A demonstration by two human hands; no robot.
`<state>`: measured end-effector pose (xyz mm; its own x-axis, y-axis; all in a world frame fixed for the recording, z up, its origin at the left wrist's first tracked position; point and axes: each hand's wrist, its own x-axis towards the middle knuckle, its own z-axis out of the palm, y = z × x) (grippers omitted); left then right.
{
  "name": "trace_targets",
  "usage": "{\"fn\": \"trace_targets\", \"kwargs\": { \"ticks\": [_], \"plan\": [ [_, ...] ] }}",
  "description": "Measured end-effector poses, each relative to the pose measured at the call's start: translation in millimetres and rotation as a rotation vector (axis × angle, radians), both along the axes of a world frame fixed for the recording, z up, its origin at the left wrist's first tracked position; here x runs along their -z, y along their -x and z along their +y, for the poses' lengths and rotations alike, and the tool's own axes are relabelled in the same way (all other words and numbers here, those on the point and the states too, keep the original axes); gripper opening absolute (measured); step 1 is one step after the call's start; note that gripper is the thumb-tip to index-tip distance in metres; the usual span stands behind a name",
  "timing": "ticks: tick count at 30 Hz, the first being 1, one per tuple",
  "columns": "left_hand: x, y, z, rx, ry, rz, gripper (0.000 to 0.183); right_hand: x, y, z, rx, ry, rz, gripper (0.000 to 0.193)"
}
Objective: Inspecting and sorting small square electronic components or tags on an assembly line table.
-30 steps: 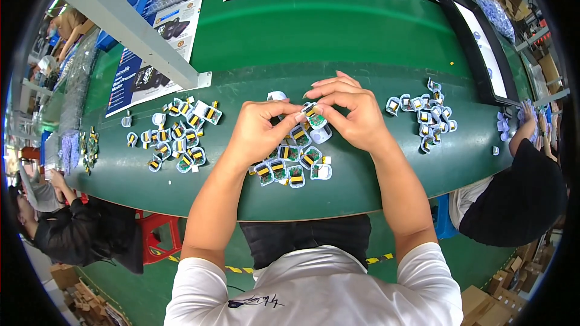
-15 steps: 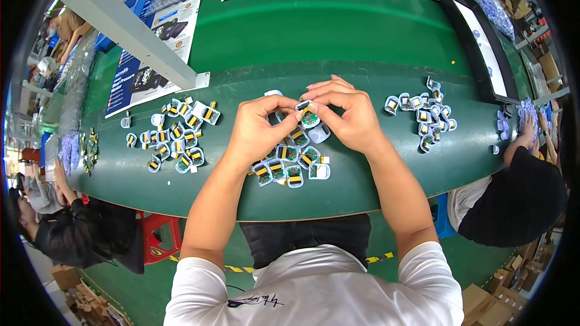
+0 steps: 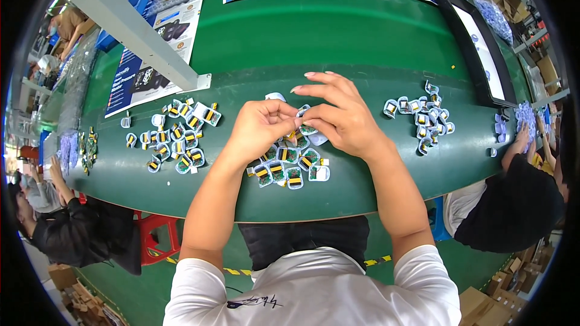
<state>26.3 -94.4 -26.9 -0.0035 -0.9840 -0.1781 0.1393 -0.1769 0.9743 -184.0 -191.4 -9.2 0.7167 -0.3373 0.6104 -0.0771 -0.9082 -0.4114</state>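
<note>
My left hand (image 3: 257, 125) pinches a small white plastic housing (image 3: 304, 109) between thumb and fingertips. From the other side, the thumb and index finger of my right hand (image 3: 347, 118) close on the same housing, its other fingers stretched out and lifted. My fingers cover most of the piece. Below and between my hands lies a pile of similar housings (image 3: 294, 177), several showing green circuit boards and a black-and-yellow part. One white housing (image 3: 320, 173) lies at the pile's right edge, another white piece (image 3: 275, 96) just beyond my left fingers.
More housings lie in a left group (image 3: 178, 147) and a right group (image 3: 423, 118) on the green table (image 3: 350, 196). A grey metal post (image 3: 139, 36) stands on a printed sheet (image 3: 136, 87) at left. At right is a black-framed panel (image 3: 483, 54). Co-workers sit on both sides.
My right hand's outer fingers have lifted and spread away. The housing has turned and sits slightly lower between my fingertips. My left hand has barely moved.
</note>
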Motion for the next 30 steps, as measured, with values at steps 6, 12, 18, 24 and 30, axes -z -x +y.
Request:
{"fn": "trace_targets", "kwargs": {
  "ticks": [6,12,18,24,30],
  "plan": [
    [-4.1,-1.6,-1.4,0.0,0.008,0.029,0.014,2.3,0.3,0.2,-0.061,-0.219,-0.042,0.013],
    [2.4,-3.7,-5.9,-0.189,0.057,-0.152,0.018,12.1,-9.6,-44.1,0.173,-0.675,-0.19,0.01],
    [10.1,-8.0,-10.3,-0.255,0.113,-0.067,0.021,37.4,-9.8,-115.9,0.636,0.269,0.399,0.021],
    [7.4,-9.6,-11.3,-0.318,0.065,-0.155,0.022,11.4,-17.8,-66.5,0.623,0.276,0.257,0.017],
    [16.5,-11.9,-11.2,-0.359,0.084,-0.225,0.02,-7.8,-40.2,20.9,0.091,0.166,0.048,0.018]
  ]
}}
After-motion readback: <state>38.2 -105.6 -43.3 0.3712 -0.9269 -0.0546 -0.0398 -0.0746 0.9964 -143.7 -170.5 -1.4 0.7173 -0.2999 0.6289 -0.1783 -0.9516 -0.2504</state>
